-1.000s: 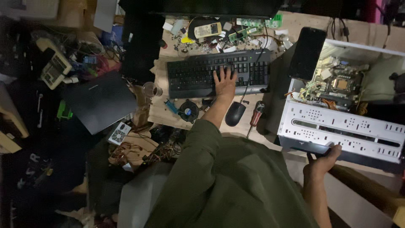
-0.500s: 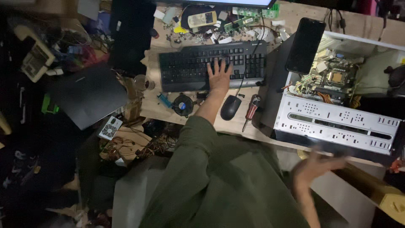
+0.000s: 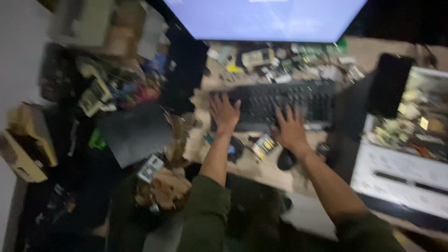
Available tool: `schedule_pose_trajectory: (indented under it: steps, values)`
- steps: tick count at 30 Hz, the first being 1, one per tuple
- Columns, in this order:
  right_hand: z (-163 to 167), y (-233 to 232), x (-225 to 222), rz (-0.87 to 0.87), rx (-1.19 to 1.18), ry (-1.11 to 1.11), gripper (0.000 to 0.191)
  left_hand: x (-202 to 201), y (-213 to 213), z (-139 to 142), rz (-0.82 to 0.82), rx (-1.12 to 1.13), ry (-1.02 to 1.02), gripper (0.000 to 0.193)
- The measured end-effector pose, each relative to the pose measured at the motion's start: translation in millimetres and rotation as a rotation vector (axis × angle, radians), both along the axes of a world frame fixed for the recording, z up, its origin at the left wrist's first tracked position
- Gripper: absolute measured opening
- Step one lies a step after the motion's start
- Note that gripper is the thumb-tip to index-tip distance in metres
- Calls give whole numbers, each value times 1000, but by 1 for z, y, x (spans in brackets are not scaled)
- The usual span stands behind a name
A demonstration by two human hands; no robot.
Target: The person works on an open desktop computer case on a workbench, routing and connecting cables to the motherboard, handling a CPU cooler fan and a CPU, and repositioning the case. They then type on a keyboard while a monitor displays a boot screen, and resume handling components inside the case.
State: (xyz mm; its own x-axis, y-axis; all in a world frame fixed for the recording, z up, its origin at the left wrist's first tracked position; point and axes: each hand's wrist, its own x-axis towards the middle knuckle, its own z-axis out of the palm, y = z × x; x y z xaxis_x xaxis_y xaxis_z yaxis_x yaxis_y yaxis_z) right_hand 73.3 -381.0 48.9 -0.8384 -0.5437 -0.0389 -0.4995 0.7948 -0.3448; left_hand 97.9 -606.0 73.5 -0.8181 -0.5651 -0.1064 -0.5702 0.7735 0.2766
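Observation:
The frame is blurred by motion. A black keyboard (image 3: 284, 103) lies on a wooden desk below a lit monitor (image 3: 266, 18). My left hand (image 3: 224, 114) rests flat on the keyboard's left end with fingers spread. My right hand (image 3: 290, 129) lies on the keyboard's front edge near its middle, fingers apart too. Neither hand holds anything. A black mouse (image 3: 285, 159) sits just under my right wrist.
An open white computer case (image 3: 401, 172) with a circuit board inside stands at the right. A dark laptop (image 3: 135, 133) lies left of the keyboard. Small parts and circuit boards (image 3: 298, 63) litter the desk behind the keyboard. Cardboard boxes (image 3: 25, 144) and clutter fill the left side.
My right hand left the front of the computer case and came up onto the keyboard. My left hand shifted to the keyboard's left end. The view tilted up, bringing the monitor in.

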Motion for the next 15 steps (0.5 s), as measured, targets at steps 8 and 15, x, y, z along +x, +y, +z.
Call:
schedule_pose_trajectory:
  steps: [8,15]
  values:
    - [-39,6,16,-89,-82,187,73,8,-44,9,134,273,-74,94]
    - [-54,8,14,-122,-90,280,81,18,-49,0,90,247,18,103]
